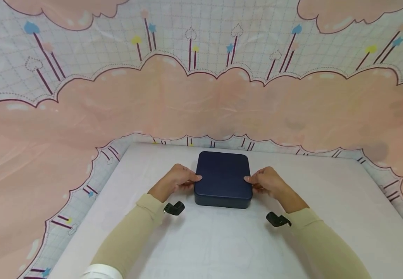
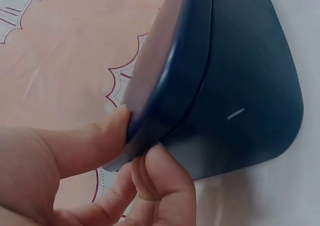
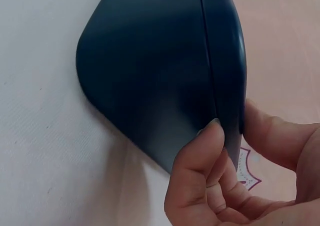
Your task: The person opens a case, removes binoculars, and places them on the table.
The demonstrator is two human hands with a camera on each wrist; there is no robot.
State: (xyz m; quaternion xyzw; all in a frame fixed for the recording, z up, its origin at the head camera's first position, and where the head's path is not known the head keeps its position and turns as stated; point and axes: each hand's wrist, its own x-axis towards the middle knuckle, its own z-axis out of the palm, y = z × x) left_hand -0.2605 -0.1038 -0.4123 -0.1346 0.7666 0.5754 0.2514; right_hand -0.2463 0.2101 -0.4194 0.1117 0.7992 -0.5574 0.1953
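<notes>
A dark blue box (image 1: 224, 176) with rounded corners and a closed lid lies on the white table, near its far side. My left hand (image 1: 181, 178) pinches the lid's left edge, thumb on top and curled fingers against the side. On the opposite edge, my right hand (image 1: 266, 181) holds the lid the same way. In the left wrist view a thin seam runs below the lid (image 2: 175, 80), and the fingertips sit right at it. The right wrist view shows the index fingertip at the same seam on the box's side wall (image 3: 145, 85).
The white tabletop (image 1: 222, 248) spreads around the box. Behind and beside the table hangs a pink and white patterned cloth (image 1: 201, 104). A small black device (image 1: 174, 208) sits at the left wrist, and another black device (image 1: 277, 219) at the right.
</notes>
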